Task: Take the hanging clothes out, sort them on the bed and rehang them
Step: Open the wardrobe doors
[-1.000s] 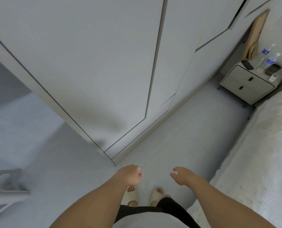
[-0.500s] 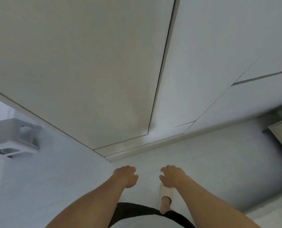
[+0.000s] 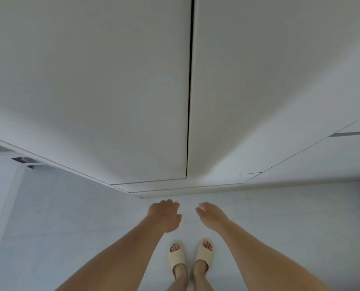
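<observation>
Both feet now squared to the closed wardrobe doors (image 3: 133,91); left hand (image 3: 165,215) and right hand (image 3: 211,215) empty, fingers loosely curled. Doors unopened.

Wardrobe doors (image 3: 112,80) smooth, matt; floor tiles (image 3: 279,217) smooth, faint sheen; slippers (image 3: 177,257) matt foam-like.

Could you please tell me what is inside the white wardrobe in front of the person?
Nothing inside shows: both wardrobe doors are closed, with only a dark seam between them. Any clothes are hidden. Both hands, left and right, hold nothing.
</observation>
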